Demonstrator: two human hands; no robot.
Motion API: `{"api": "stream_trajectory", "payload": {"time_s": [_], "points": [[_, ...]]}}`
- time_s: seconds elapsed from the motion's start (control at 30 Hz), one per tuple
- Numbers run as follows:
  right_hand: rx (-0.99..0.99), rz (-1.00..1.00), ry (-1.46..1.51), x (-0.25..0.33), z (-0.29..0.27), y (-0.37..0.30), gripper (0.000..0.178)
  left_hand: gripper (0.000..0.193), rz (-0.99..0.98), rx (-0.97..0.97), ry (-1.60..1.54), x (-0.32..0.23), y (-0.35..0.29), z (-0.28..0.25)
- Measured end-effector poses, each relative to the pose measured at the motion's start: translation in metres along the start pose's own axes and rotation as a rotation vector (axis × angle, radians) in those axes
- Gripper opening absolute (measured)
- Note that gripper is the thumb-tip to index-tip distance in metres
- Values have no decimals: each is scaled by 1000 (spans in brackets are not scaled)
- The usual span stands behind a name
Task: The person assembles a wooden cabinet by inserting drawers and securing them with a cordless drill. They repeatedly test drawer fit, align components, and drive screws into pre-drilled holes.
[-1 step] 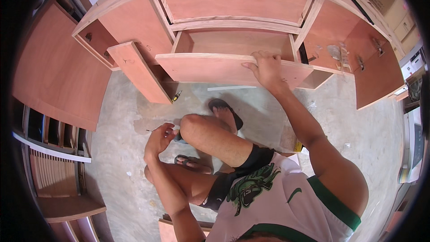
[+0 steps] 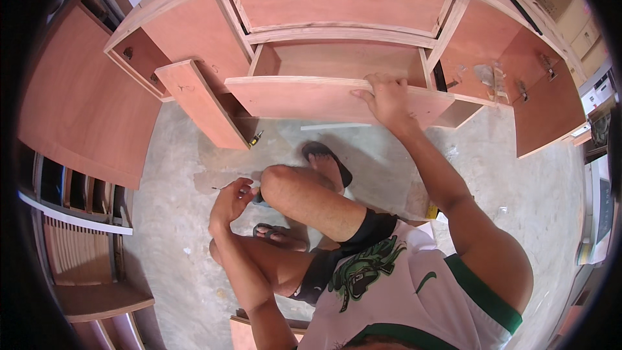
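The plywood drawer [image 2: 301, 98], pulled out at upper centre, runs lengthwise left to right, its front facing the frame's bottom. The right hand [image 2: 390, 102] grips its top edge; whether the curled left hand [image 2: 231, 203], left of centre, grips anything, I cannot tell.

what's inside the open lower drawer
Only bare wood shows inside the lower drawer; anything low behind its front panel, gripped by the right hand, is hidden.
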State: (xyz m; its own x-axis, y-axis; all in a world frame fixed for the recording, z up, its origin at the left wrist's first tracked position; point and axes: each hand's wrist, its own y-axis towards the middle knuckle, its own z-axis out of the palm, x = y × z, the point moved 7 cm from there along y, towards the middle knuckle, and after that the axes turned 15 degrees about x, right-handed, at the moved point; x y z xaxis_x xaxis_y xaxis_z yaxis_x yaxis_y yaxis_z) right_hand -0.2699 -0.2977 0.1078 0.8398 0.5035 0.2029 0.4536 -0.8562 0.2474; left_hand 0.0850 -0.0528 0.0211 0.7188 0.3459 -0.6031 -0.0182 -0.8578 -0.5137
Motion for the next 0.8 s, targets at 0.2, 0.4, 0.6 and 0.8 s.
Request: {"api": "stream_trajectory", "payload": {"time_s": [0.2,0.4,0.6,0.8], "points": [[-36,-20,-2,-20,0,8,48,45,3,26,54,-8,0,1],[20,20,-45,-20,-4,27,50,45,16,12,15,-3,0,1],[10,-15,-26,-6,-7,2,49,44,20,-29,27,-6,-3,-3],[-3,7,-19,19,-9,-50,45,44,49,-28,-4,-5,-2,-2]]}}
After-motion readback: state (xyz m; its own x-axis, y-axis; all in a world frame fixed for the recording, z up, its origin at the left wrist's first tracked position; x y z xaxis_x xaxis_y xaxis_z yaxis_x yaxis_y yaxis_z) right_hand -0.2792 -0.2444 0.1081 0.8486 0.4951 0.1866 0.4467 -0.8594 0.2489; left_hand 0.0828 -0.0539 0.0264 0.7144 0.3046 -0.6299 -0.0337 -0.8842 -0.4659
